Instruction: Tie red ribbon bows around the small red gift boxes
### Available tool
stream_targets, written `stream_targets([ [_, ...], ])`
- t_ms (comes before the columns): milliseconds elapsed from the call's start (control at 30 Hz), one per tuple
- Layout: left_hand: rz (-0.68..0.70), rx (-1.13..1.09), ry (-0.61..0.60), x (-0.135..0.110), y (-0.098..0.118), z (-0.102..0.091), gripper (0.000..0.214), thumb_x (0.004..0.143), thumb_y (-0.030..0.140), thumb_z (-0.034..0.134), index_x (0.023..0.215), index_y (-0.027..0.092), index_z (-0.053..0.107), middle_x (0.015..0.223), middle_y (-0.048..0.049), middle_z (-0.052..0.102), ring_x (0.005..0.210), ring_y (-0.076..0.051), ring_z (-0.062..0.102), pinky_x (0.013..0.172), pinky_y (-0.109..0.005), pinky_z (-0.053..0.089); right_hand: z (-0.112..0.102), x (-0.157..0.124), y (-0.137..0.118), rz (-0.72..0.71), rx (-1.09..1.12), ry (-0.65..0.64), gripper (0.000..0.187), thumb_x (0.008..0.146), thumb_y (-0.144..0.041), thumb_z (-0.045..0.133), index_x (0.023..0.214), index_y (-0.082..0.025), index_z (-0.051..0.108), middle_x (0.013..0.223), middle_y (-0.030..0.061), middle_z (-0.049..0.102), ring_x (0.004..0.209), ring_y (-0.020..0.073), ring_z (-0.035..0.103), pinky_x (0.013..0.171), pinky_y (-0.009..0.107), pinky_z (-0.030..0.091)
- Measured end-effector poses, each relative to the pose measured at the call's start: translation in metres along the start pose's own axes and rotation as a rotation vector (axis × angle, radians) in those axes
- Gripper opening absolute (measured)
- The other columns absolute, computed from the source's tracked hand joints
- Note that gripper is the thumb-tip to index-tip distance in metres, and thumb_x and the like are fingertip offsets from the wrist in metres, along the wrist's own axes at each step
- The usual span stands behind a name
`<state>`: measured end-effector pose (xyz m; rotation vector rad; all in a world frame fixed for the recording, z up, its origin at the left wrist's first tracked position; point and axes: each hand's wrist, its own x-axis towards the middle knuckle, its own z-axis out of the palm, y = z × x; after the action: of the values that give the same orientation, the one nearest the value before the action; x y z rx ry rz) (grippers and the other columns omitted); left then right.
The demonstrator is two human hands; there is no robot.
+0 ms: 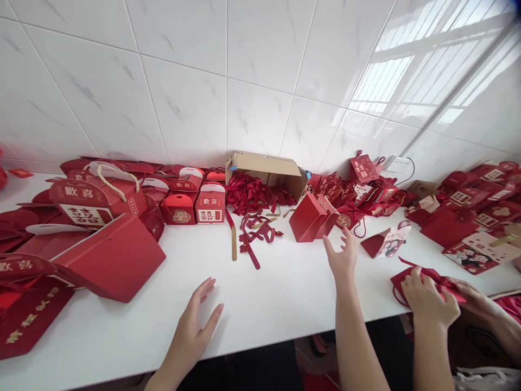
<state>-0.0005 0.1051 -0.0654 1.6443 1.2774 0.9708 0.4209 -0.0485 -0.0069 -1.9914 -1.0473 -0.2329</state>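
My left hand (195, 321) hovers low over the bare white table (264, 293) with its fingers stretched out and nothing in it. A large red folded box (116, 260) lies to its left. My right hand (343, 254) is stretched forward with its fingers spread and empty. It is just short of a red flat-folded box (311, 217) and a small box lying on its side (385, 243). Loose red ribbons (256, 236) lie between the two hands, further back.
Another person's two hands (442, 303) at the right edge grip a red box with a ribbon (423, 277). An open cardboard carton (266, 168) full of ribbons stands against the tiled wall. Assembled red gift boxes (209, 205) crowd the left, and flat ones are piled on the right (472, 217).
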Motion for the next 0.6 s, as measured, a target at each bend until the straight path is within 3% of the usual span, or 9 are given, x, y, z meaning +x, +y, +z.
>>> stream_targets([
  [100,0.038,-0.015,-0.024,0.003,-0.01,-0.004,0.042,0.089,0.046,0.048,0.127,0.027,0.049,0.133,-0.011,0.055,0.121,-0.029,0.055,0.096,-0.047,0.05,-0.016,0.007,-0.002,0.063,0.157,0.024,0.051,0.085,-0.043,0.038,0.13,-0.02,0.048,0.125,0.012,0.051,0.116,0.0424,0.048,0.083,0.063,0.044],
  [200,0.045,-0.023,-0.087,0.005,-0.018,-0.007,0.04,0.091,0.044,0.046,0.126,0.026,0.047,0.133,-0.012,0.054,0.122,-0.028,0.054,0.106,-0.052,0.04,-0.012,0.011,-0.026,0.066,0.223,0.013,0.043,0.096,-0.038,0.027,0.121,-0.019,0.057,0.119,0.0073,0.055,0.118,0.0356,0.05,0.087,0.054,0.048],
  [333,0.014,-0.072,-0.043,0.003,-0.014,-0.005,0.039,0.092,0.045,0.043,0.126,0.026,0.047,0.133,-0.0114,0.054,0.121,-0.027,0.054,0.106,-0.053,0.038,0.024,0.02,-0.073,0.018,0.245,-0.032,0.032,0.094,-0.035,0.053,0.12,-0.017,0.056,0.121,0.0081,0.058,0.104,0.0227,0.06,0.087,0.042,0.052],
  [433,0.014,-0.085,-0.001,-0.001,-0.004,-0.002,0.04,0.09,0.046,0.046,0.125,0.026,0.048,0.132,-0.0114,0.054,0.119,-0.028,0.055,0.099,-0.049,0.046,0.064,0.024,-0.101,-0.013,0.272,-0.072,0.035,0.092,-0.033,0.058,0.122,-0.016,0.054,0.121,0.009,0.058,0.102,0.0216,0.061,0.085,0.043,0.053],
  [500,-0.016,-0.069,0.004,-0.004,0.001,-0.001,0.043,0.088,0.047,0.05,0.125,0.027,0.049,0.13,-0.0124,0.055,0.117,-0.03,0.056,0.081,-0.041,0.056,0.087,0.019,-0.114,-0.029,0.291,-0.094,0.033,0.092,-0.033,0.057,0.121,-0.016,0.056,0.121,0.009,0.059,0.102,0.0217,0.061,0.085,0.042,0.053],
  [567,-0.038,-0.056,0.006,-0.006,0.005,-0.001,0.046,0.086,0.048,0.052,0.126,0.027,0.049,0.129,-0.0134,0.055,0.115,-0.033,0.058,0.064,-0.035,0.057,0.101,0.005,-0.125,-0.034,0.336,-0.129,0.031,0.092,-0.035,0.056,0.117,-0.018,0.06,0.117,0.0099,0.061,0.099,0.0227,0.062,0.082,0.04,0.054],
  [600,-0.028,-0.051,0.012,-0.007,0.007,-0.001,0.047,0.085,0.047,0.054,0.127,0.028,0.049,0.131,-0.0133,0.054,0.114,-0.033,0.058,0.064,-0.035,0.057,0.105,-0.006,-0.131,-0.036,0.385,-0.173,0.028,0.091,-0.036,0.056,0.113,-0.02,0.063,0.113,0.0103,0.063,0.098,0.0233,0.062,0.079,0.038,0.054],
])
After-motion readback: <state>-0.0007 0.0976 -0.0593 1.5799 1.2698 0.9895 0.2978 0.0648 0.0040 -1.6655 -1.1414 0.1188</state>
